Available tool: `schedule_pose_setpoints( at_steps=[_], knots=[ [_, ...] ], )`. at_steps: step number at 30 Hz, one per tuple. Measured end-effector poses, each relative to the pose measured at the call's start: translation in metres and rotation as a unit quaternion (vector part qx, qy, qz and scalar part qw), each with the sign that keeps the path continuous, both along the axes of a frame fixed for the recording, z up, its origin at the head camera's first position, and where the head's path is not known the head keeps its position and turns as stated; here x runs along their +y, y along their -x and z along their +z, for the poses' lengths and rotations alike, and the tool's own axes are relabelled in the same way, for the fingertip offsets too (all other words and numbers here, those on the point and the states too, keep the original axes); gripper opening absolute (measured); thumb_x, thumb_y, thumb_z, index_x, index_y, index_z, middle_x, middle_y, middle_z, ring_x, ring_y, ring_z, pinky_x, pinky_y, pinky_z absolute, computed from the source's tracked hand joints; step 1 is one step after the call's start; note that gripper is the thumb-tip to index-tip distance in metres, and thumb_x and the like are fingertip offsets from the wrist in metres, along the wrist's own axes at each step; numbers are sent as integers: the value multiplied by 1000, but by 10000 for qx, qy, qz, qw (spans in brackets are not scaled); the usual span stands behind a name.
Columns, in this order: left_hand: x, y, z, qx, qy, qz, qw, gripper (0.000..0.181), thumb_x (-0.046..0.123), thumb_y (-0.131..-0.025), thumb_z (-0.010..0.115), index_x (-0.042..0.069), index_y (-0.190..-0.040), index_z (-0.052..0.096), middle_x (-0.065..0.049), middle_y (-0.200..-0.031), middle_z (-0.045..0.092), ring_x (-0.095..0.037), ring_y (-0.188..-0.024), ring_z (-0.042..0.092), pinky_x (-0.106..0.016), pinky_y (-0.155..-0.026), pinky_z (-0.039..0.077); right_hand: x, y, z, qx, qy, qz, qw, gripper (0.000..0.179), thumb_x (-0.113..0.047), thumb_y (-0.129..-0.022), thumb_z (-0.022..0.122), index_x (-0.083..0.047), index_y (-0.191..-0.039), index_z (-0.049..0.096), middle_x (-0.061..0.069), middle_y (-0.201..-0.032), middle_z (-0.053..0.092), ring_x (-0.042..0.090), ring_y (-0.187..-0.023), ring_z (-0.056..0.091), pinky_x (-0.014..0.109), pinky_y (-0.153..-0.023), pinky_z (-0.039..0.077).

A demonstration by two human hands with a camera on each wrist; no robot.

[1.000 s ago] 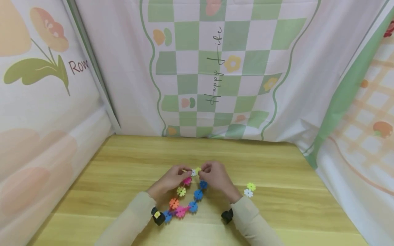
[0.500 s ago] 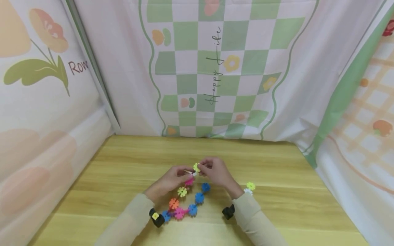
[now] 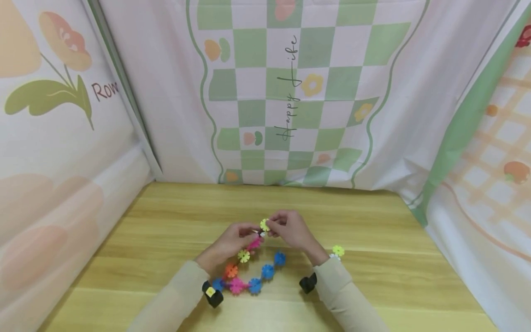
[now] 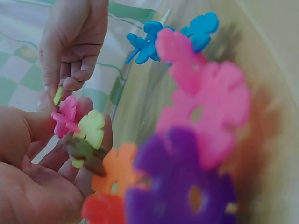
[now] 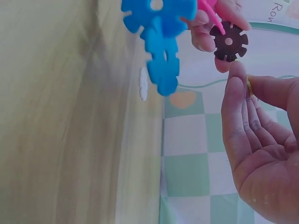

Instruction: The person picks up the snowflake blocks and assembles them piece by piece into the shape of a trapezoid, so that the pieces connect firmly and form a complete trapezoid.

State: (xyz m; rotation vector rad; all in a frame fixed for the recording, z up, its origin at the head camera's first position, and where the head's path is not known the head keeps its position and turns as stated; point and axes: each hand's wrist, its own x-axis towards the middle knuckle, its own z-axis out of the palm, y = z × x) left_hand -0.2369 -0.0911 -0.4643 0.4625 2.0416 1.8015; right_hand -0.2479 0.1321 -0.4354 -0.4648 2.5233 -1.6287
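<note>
A chain of notched plastic snowflake discs curves below both hands, with an orange disc (image 3: 231, 270), a pink disc (image 3: 236, 285) and several blue discs (image 3: 268, 271). My left hand (image 3: 229, 242) holds its upper end by a pink disc (image 4: 65, 116). A dark disc (image 5: 229, 41) sits at that end, between the hands. Thumb and finger of my right hand (image 3: 292, 229) pinch a yellow disc (image 3: 264, 225) close by the dark one. Whether those two discs are joined cannot be told. The chain's blue end (image 3: 280, 258) hangs free below the right hand.
A yellow disc (image 3: 338, 251) and a white disc (image 3: 334, 257) lie together on the wooden table (image 3: 386, 286), right of the right forearm. Another white piece (image 5: 143, 84) shows edge-on in the right wrist view. Printed curtains (image 3: 172, 115) enclose the table.
My right hand has lifted slightly, and the yellow disc now faces the camera. The blue end has swung down and right, away from the right hand. The chain's lower part has shifted left.
</note>
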Motion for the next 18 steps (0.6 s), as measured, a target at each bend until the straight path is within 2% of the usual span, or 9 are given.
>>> schedule_pose_setpoints(
  at_steps=[5, 9, 14, 18],
  knots=[
    [2, 1, 0, -154, -123, 54, 9998, 35, 10, -110, 55, -1, -142, 63, -21, -124, 74, -15, -95, 72, -27, -77, 62, -1, -1, 3, -73, 76, -242, 9997, 15, -13, -104, 68, 1, -104, 74, 14, -91, 78, 35, -85, 78, 47, -79, 66],
    [1, 2, 0, -256, -220, 42, 9994, 35, 11, -111, 54, 0, -143, 63, -22, -127, 73, -19, -103, 72, -27, -79, 63, -1, -3, 6, -165, 229, -388, 9988, 15, -14, -103, 68, 0, -104, 75, 14, -91, 78, 40, -88, 78, 51, -82, 65],
    [2, 2, 0, -277, -195, 71, 9994, 34, 10, -110, 56, -3, -141, 63, -20, -122, 74, -15, -97, 71, -29, -78, 64, -3, -5, 8, -146, 222, -259, 9993, 14, -12, -102, 70, 1, -104, 75, 18, -92, 78, 41, -88, 77, 52, -82, 65],
    [6, 1, 0, -210, -92, 182, 9996, 32, 10, -109, 58, -4, -137, 65, -17, -115, 76, -11, -89, 71, -28, -76, 63, -4, -6, 5, 33, 95, -87, 9999, 13, -10, -102, 69, 2, -102, 74, 17, -89, 78, 40, -83, 77, 50, -77, 66]
  ],
)
